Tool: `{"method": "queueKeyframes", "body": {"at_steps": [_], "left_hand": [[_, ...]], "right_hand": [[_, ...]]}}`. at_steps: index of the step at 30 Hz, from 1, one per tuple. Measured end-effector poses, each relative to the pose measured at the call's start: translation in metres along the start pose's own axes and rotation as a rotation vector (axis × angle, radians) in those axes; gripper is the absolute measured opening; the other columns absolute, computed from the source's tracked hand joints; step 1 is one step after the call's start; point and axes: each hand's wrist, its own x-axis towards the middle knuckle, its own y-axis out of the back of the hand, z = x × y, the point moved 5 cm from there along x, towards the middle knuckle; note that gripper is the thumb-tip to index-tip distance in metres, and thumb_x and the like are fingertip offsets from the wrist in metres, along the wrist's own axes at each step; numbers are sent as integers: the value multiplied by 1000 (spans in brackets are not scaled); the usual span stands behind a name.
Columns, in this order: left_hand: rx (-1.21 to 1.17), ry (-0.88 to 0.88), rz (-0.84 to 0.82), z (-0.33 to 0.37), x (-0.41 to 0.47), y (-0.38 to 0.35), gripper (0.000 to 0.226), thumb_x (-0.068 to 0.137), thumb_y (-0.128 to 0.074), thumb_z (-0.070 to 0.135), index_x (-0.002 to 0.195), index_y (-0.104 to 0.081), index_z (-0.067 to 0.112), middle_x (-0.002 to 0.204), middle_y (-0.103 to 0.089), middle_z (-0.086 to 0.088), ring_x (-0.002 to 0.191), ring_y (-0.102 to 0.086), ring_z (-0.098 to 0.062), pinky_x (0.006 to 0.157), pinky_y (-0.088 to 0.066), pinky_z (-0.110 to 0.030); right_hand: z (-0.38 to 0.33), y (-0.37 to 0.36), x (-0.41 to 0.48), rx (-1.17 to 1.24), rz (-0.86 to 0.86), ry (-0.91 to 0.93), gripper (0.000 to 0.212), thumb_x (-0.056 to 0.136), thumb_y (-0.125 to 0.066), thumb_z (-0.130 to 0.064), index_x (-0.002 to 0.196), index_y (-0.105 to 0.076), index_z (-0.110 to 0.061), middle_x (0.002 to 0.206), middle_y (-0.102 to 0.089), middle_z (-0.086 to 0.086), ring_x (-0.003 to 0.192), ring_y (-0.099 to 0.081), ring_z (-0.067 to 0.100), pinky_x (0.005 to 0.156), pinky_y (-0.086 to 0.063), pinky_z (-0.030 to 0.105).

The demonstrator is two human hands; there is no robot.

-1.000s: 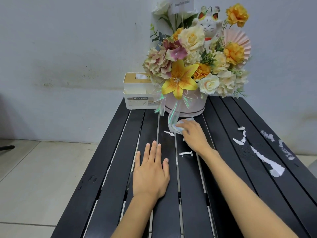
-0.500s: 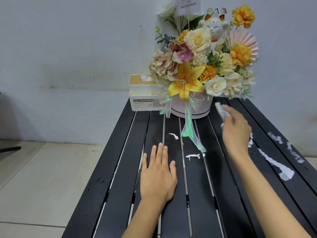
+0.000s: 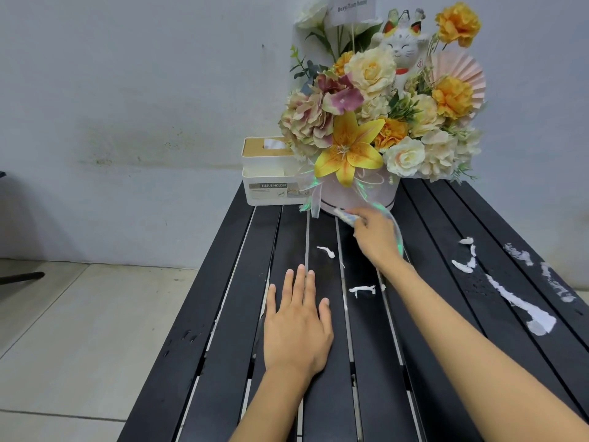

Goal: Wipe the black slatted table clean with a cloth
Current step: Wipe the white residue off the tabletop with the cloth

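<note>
Fingers of the right hand (image 3: 376, 239) curl round the wadded cloth (image 3: 345, 216), apparently pinching it. The hand has swung back from the right-hand slats to the foot of the flower box (image 3: 357, 194). The left hand (image 3: 296, 330) stays flat, fingers straight. White smears (image 3: 522, 309) still mark the black slatted table (image 3: 223, 314).

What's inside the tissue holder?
White tissue pokes from the lid slot of the tissue holder. Anything deeper is hidden by its walls; the flowers cover its right end.

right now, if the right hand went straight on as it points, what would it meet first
Probably the pink flower box: the right hand, gripping the cloth, points at its base.
</note>
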Motion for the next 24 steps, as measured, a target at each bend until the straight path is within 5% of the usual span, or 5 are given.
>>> {"method": "queueKeyframes", "body": {"at_steps": [9,14,18,20,24], "left_hand": [[-42,-15,-63,4,0,4,73,84,5,45,147,-17,16,155,-12,3,144,-9,-15,110,7,-36],[-56,5,-85,4,-1,7,81,75,18,43,148,-2,17,157,2,5,144,5,-10,111,14,-32],[-53,28,-88,3,-2,5,58,89,-21,35,131,-52,9,138,-49,-2,128,-46,-15,109,-18,-35],[-46,21,-126,5,-2,8,68,87,-6,40,141,-36,11,149,-32,1,138,-30,-13,112,-7,-33],[-47,19,-130,5,-2,8,85,69,25,43,148,6,19,156,10,9,142,12,-7,112,13,-32]], "right_hand": [[7,-30,-8,-29,-296,265,38,82,-48,7,110,-69,-9,129,-58,7,125,-47,22,108,-26,22],[7,-9,-38,6,-558,285,43,81,-48,7,100,-74,-21,126,-56,-17,125,-41,2,98,-26,1],[17,12,-56,210,-789,190,42,83,-47,3,95,-76,-24,119,-63,-21,128,-46,31,112,-28,51],[23,27,-44,391,-662,97,44,86,-47,5,98,-75,-25,117,-66,-16,117,-38,58,100,-35,63],[34,26,-12,304,-426,79,42,87,-45,7,96,-73,-23,130,-60,-1,89,-59,17,68,-44,12]]}}
